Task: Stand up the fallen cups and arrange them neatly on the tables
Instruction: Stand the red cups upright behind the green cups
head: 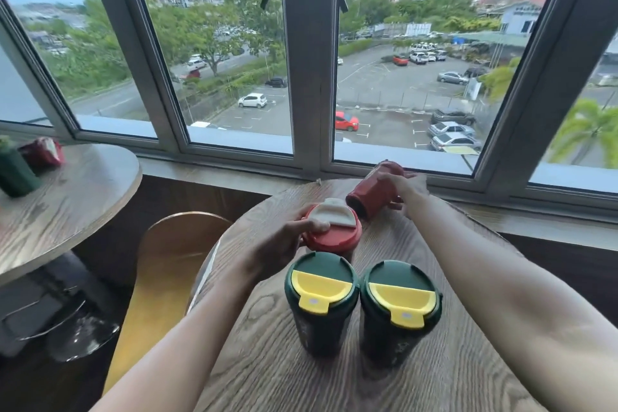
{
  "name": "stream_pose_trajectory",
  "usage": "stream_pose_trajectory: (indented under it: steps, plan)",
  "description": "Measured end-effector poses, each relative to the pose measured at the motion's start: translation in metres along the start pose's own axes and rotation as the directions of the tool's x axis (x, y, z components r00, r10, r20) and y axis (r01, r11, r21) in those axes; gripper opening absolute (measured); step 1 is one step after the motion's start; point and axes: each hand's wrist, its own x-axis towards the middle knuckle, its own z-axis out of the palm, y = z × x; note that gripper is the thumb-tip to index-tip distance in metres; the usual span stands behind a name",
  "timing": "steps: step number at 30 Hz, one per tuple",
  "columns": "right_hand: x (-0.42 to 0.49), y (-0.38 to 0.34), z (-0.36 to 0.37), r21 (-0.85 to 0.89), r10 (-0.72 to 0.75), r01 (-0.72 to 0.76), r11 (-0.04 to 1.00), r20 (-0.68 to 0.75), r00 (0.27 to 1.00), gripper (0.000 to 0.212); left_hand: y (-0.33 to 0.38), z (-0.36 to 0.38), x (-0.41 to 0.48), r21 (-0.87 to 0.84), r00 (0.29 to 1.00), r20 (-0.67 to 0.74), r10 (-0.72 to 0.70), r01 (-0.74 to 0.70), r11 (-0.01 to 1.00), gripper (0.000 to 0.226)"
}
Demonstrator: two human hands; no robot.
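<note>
Round wood-grain counter [451, 361] by window. Left grip [284, 241] clamped on upright red-lidded cup [332, 232]; right grip [406, 189] clamped on tilted red plastic cup [374, 191] behind it. Risk: righting could knock the neighbour.

Landmark: near round table [468, 344], under window [234, 60].
Two upright lidded cups [359, 306] side by side, touching, at table's near middle.
Behind them, third upright cup [331, 227] — left hand [281, 247] on its left side.
Farther back, toward window, tipped cup [374, 189] — right hand [406, 187] on it.
Left of table: chair [167, 278], then second table [67, 197] bearing upright cup [15, 170] and fallen cup [43, 152].
</note>
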Motion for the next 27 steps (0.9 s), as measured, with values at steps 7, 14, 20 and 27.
stream_pose_trajectory:
  steps: [7,14,20,27]
  plan:
    - [-0.106,-0.018,-0.026,-0.227,-0.408,0.396,0.89,-0.007,0.913,0.079,-0.003,-0.006,0.005,0.009,0.999,0.034,0.002,-0.003,1.0,0.057]
    - [-0.175,0.002,-0.053,-0.422,-0.669,0.616,0.665,0.03,0.743,0.073,-0.004,-0.005,0.006,0.011,0.998,0.056,0.026,-0.027,1.0,0.058]
    - [-0.187,0.015,-0.065,-0.512,-0.68,0.621,0.593,0.094,0.727,0.082,-0.003,-0.005,0.004,0.028,0.997,0.071,0.024,-0.026,0.999,0.065]
    - [-0.183,0.023,-0.077,-0.556,-0.621,0.606,0.569,0.194,0.76,0.086,-0.005,-0.007,0.006,0.065,0.997,0.072,0.027,-0.032,0.997,0.063]
